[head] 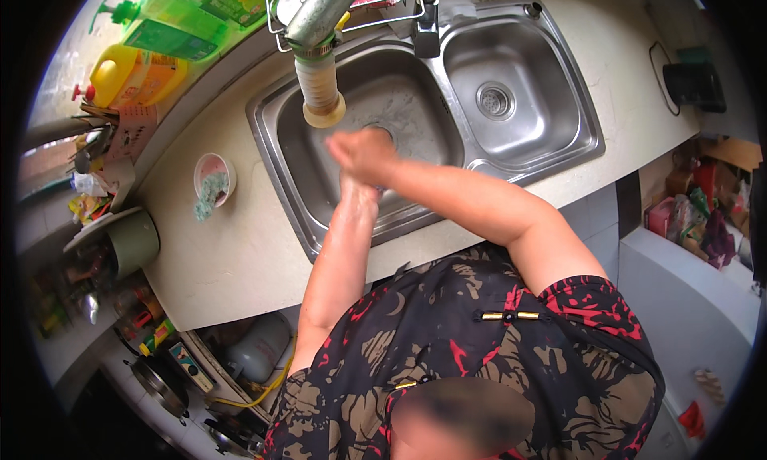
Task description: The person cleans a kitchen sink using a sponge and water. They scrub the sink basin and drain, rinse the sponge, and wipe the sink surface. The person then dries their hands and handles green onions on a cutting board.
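Observation:
Over the large steel sink basin point(305, 160), my two hands are together, below the ribbed faucet hose nozzle point(317, 91). My right hand point(370, 152) lies over my left hand point(355, 177) near its wrist and covers much of it. Blur and overlap hide the fingers' exact pose. The left forearm looks wet. No tool shows in either hand. A metal faucet pipe point(323, 14) leads to the nozzle. Left of the sink, a small white cup point(199, 168) holds a blue-green scouring pad point(210, 196), which hangs over its rim.
The smaller basin point(539, 130) with a drain strainer is at the right. A wire rack point(383, 24) stands behind the faucet. Green pump bottles point(174, 38) and a yellow jug point(135, 76) line the ledge. A green pot point(135, 241) sits at the counter's left end.

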The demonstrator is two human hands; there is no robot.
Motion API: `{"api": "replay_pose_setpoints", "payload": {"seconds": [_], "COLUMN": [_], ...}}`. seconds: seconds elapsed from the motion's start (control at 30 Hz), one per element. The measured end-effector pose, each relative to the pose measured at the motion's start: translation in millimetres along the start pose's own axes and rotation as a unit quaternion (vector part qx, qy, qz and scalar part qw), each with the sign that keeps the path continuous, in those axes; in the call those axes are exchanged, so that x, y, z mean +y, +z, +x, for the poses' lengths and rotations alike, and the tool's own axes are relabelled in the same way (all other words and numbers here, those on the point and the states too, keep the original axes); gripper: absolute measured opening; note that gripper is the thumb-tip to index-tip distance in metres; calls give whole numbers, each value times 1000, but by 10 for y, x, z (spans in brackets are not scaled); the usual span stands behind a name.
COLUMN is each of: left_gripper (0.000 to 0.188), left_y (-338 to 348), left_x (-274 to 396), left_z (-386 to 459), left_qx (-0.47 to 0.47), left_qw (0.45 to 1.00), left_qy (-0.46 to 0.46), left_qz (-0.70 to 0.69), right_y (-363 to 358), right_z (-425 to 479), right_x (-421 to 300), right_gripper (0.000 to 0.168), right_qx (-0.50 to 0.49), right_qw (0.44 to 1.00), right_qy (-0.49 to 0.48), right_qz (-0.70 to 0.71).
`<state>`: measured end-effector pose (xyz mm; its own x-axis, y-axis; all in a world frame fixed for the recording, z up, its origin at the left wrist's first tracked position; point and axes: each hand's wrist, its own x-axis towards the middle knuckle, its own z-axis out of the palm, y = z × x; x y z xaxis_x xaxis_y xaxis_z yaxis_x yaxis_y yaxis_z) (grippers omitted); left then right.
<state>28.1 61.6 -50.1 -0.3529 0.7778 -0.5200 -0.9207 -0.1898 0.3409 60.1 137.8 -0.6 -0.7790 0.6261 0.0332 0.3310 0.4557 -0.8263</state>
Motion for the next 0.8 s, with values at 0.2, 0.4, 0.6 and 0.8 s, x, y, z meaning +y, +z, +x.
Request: {"api": "replay_pose_setpoints", "payload": {"seconds": [0.2, 0.4, 0.6, 0.8], "left_gripper": [20, 32, 29, 20], "left_y": [-238, 157, -184, 349], "left_x": [10, 61, -61, 124], "left_z": [111, 53, 28, 56], "left_qx": [-186, -65, -173, 99], "left_qw": [974, 993, 969, 992], "left_qy": [127, -32, 176, -71], "left_qz": [5, -94, -22, -17], "right_y": [-52, -34, 40, -26], "right_z": [-157, 221, -235, 312], "right_x": [-226, 42, -162, 691], "right_gripper": [29, 32, 30, 41], "right_qx": [81, 25, -4, -12], "right_qw": [984, 1000, 990, 962], "right_qy": [-132, -17, -117, 192], "right_qz": [-82, -6, -79, 196]}}
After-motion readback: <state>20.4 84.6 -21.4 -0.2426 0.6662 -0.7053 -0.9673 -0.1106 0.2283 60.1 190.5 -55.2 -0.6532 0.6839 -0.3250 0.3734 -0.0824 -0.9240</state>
